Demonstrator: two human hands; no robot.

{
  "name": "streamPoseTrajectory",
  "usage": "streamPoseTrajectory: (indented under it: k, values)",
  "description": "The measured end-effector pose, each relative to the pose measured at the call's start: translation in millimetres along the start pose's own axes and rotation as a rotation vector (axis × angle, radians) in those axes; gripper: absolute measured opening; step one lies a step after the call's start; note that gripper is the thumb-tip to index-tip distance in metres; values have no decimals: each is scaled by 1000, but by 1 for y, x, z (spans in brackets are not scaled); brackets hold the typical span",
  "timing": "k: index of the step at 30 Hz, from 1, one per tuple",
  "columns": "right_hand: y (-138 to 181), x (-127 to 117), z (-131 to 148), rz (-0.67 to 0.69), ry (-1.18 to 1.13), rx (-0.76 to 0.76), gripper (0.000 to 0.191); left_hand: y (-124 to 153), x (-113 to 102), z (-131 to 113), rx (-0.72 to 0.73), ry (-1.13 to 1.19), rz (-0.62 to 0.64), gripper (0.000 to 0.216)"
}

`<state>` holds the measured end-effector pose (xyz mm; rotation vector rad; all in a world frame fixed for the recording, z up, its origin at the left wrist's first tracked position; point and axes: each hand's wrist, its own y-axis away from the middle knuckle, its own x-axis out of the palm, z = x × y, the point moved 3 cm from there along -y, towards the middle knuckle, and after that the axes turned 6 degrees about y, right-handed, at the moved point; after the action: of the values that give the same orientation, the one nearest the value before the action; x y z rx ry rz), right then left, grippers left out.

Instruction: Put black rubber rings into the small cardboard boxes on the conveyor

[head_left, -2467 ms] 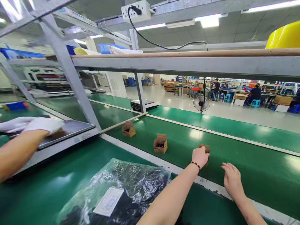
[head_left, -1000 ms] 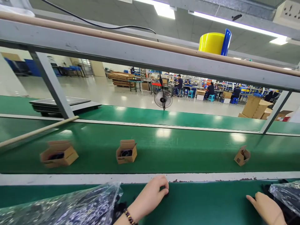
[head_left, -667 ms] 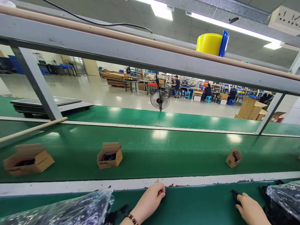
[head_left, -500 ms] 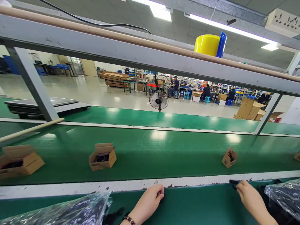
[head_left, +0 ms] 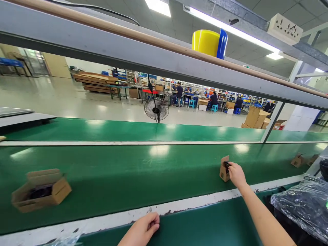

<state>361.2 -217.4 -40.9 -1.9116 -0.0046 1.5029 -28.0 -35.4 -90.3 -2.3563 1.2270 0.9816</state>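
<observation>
right hand (head_left: 235, 173) pinches a small black part into the small open brown cardboard box (head_left: 224, 173); box looks light, tippable, steady its walls. left hand (head_left: 143, 229) curled, contents unclear.

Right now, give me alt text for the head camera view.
The right hand puts a black part into a small carton on a green belt. The left hand rests at the belt's near edge; another open carton sits left.
</observation>
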Motion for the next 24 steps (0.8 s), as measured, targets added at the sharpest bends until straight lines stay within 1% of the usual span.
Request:
streamPoseTrajectory:
  k: [2,6,9,12,17,20,24]
  values:
    - [2,4,8,66,-23,-59,29,1,-1,-3,-9,8,-2,10]
    - [-1,3,11,189,-66,-176,27,9,-9,-23,-62,4,9,10]
    - [-10,-1,9,219,-63,-218,28,12,-12,-35,-87,-10,17,10]
    - [-17,-4,16,229,-46,-272,29,13,-12,-36,-89,-29,22,9]
    - [-17,3,46,316,-47,-406,28,13,-12,-33,-83,-38,22,9]
    - [-16,9,62,356,-47,-420,35,13,-12,-32,-80,-36,12,8]
    - [-11,10,77,355,-55,-361,50,13,-11,-30,-81,27,-22,7]
